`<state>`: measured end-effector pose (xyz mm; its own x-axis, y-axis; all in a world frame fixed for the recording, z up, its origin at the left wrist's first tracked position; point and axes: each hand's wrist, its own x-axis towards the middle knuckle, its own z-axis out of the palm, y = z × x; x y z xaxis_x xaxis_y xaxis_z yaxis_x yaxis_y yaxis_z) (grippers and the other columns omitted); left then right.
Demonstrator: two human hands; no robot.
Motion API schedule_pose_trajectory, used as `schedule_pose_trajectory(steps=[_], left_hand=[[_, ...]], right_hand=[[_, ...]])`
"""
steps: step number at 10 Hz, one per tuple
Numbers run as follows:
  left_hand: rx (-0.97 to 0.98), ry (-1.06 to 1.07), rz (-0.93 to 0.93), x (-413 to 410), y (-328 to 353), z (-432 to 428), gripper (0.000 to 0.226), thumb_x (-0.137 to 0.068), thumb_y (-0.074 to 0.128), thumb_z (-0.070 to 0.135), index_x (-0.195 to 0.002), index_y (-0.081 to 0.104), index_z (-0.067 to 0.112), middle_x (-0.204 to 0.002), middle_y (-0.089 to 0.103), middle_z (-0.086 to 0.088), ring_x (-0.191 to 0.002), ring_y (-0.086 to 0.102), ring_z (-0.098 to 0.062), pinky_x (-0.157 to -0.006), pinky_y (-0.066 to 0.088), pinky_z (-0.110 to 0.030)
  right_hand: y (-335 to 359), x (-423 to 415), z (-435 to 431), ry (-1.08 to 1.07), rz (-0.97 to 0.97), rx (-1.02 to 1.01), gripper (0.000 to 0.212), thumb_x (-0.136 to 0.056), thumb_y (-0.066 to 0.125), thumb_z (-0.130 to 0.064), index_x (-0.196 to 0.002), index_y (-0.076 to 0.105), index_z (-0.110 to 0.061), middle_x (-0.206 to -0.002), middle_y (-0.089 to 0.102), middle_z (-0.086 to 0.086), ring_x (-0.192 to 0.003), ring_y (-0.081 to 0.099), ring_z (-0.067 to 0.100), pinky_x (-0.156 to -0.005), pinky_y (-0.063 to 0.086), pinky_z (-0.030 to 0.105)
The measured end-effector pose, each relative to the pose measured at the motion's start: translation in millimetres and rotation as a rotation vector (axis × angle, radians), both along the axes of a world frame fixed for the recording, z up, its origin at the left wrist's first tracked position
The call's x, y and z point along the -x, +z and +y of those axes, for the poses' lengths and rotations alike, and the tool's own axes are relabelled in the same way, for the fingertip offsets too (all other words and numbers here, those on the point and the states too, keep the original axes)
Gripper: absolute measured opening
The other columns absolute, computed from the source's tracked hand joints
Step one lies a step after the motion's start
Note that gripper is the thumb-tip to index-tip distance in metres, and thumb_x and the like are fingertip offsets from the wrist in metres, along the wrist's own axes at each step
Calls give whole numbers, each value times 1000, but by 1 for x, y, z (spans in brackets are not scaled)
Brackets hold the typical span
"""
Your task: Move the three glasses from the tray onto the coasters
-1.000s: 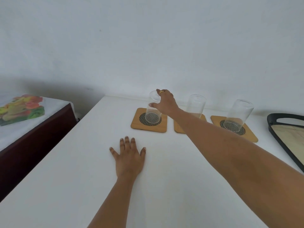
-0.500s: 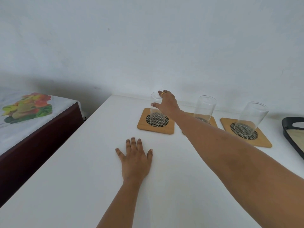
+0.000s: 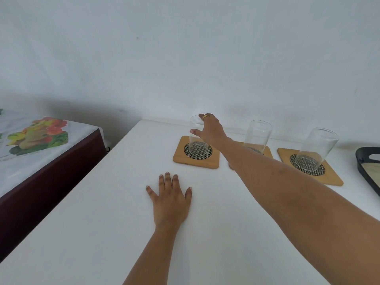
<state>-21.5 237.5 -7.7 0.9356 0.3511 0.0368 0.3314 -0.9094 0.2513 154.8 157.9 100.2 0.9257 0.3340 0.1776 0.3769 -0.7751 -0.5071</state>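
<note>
Three clear glasses stand upright, each on its own square wooden coaster at the back of the white table. My right hand reaches across to the left glass on the left coaster, with the thumb on its side and the fingers over its rim. The middle glass stands on the middle coaster, which my forearm partly hides. On the right coaster is the right glass. My left hand lies flat on the table, fingers apart, holding nothing.
A black tray with a pale bottom lies at the right edge, only partly in view. To the left stands a lower dark table with a fruit-print cloth. A white wall runs close behind the coasters.
The view has drifted so that everything sits further right in the frame. My right hand's fingers look a little looser on the left glass. The left hand has stayed flat.
</note>
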Motion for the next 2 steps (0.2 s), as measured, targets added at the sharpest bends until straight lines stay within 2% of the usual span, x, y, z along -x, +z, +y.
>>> schedule_pose_trajectory(steps=[1, 2], left_hand=[[-3, 6, -15, 0, -1, 1, 65, -96, 20, 51, -149, 13, 15, -160, 10, -6, -148, 3, -21, -115, 4, -58], [-10, 8, -19, 0, -1, 0, 64, -96, 21, 51, -149, 14, 15, -160, 10, -6, -148, 3, -20, -116, 4, -58]], right_hand=[[3, 3, 1, -7, 1, -24, 77, -86, 63, -39, -146, 25, -10, -154, 21, 13, -145, 16, 27, -115, 22, 39], [4, 8, 1, -23, -125, -104, 68, -88, 61, -36, -143, 31, -11, -152, 24, 11, -144, 17, 25, -114, 28, 44]])
